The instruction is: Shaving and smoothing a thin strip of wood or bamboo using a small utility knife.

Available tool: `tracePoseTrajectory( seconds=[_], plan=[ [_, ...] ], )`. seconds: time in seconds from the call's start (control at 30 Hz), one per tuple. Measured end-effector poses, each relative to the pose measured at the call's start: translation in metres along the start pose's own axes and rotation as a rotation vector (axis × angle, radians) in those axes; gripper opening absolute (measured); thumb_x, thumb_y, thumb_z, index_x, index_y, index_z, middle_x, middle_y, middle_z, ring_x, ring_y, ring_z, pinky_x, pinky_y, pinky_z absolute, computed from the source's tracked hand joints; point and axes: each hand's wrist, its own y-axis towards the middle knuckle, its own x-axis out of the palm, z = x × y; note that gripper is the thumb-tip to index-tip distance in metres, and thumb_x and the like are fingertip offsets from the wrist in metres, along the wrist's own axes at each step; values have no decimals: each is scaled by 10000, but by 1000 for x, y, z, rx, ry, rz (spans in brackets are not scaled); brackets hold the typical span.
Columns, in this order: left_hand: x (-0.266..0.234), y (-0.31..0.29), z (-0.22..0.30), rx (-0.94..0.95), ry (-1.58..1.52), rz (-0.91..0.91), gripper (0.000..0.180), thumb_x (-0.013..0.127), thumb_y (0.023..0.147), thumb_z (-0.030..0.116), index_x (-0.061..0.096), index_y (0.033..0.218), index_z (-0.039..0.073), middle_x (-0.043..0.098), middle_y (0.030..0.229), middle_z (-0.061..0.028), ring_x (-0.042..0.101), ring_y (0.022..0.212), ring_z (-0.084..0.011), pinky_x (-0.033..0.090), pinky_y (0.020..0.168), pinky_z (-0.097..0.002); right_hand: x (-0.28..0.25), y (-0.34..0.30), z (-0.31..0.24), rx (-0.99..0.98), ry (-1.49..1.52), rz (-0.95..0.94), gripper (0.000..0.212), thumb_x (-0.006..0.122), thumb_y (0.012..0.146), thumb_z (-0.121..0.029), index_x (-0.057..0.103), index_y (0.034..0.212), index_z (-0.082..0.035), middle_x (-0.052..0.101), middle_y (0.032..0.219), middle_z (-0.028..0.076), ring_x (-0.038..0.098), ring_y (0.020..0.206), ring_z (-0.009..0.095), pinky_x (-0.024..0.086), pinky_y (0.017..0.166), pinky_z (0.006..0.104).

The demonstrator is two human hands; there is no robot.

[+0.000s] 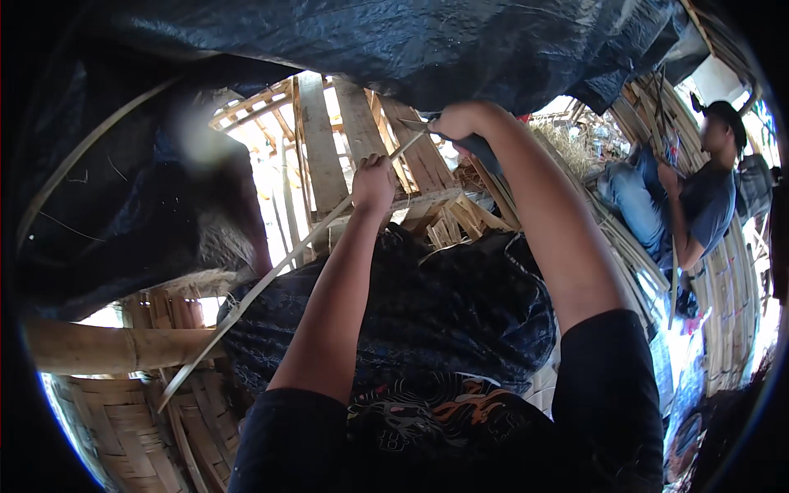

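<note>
Dark shirtfront (460,448) is filling the foreground; left hand (374,184) is clenching a long pale strip (279,269), right hand (462,121) is gripping a knife-like tool (413,126) by its upper end. Looks like shaving, and it's calling for steady tension!

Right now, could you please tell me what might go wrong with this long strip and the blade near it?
The left hand grips the pale strip close to what looks like a knife in the right hand, so a slip might cut those fingers. The strip's lower end crosses the bamboo pole and could catch there.
</note>
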Motion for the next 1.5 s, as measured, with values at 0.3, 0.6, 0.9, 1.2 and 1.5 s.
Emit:
tracePoseTrajectory(
  seconds=[0.3,0.6,0.9,1.2,1.5],
  plan=[
    [1,-30,-16,109,-89,10,205,595,901,196,655,1002,28,597,1035,-130,537,1032,-346,472,914,-443,-18,28,5,87,38,-11,536,386,1019,-420,707,834,-32,701,728,82,642,623,239,513,696,409],
    [5,-6,-10,-37,96,-86,178,584,880,178,672,983,63,645,1017,-125,550,1055,-323,461,910,-436,30,9,71,-6,447,77,614,399,1006,-490,642,680,-30,637,610,111,626,530,211,523,573,389],
    [-22,17,-20,50,303,-268,240,608,838,173,684,1059,118,600,1180,-66,493,1186,-265,403,989,-442,111,-48,96,-11,834,510,457,548,972,-432,622,919,16,665,707,157,667,601,268,536,607,393],
    [-14,15,-51,175,88,-137,230,625,853,180,700,1066,138,561,1080,-44,487,1124,-248,407,965,-432,209,-8,87,-71,564,643,526,578,934,-453,625,1045,60,651,977,321,613,991,477,469,859,524],
    [-14,4,-59,211,66,-115,232,630,841,167,702,1053,106,551,1049,-43,488,1108,-242,435,921,-439,154,-35,58,-169,664,870,451,603,941,-396,608,922,54,651,791,272,647,793,444,485,696,493]
  ],
)
